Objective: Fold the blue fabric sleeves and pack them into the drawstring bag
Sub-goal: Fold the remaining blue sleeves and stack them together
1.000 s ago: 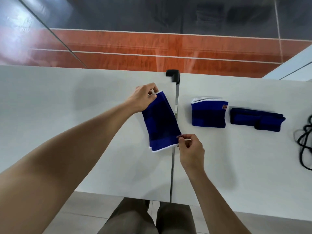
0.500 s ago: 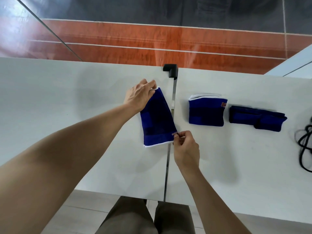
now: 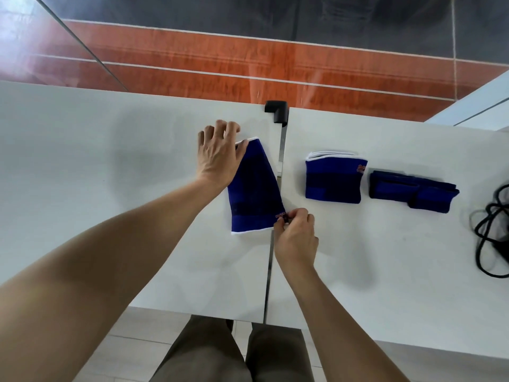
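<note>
A blue sleeve (image 3: 254, 188) with white edges lies flat on the white table (image 3: 110, 161), just left of the seam between two tabletops. My left hand (image 3: 219, 151) rests at its far left corner, fingers spread, thumb on the fabric. My right hand (image 3: 296, 232) pinches the sleeve's near right corner by a small orange label. A folded blue sleeve (image 3: 333, 177) lies to the right, and a darker folded blue piece (image 3: 411, 191) lies beyond it. No drawstring bag is clearly in view.
Black cord (image 3: 493, 232) loops at the right edge of the table. A black corner bracket (image 3: 276, 111) sits at the far end of the seam (image 3: 271, 257). Beyond the table is red-brown and dark flooring. My legs show below the near edge.
My left hand has let go of the sleeve's far corner and opened, now lying flat on it. The sleeve has settled flat on the table. My right hand still pinches the near corner.
</note>
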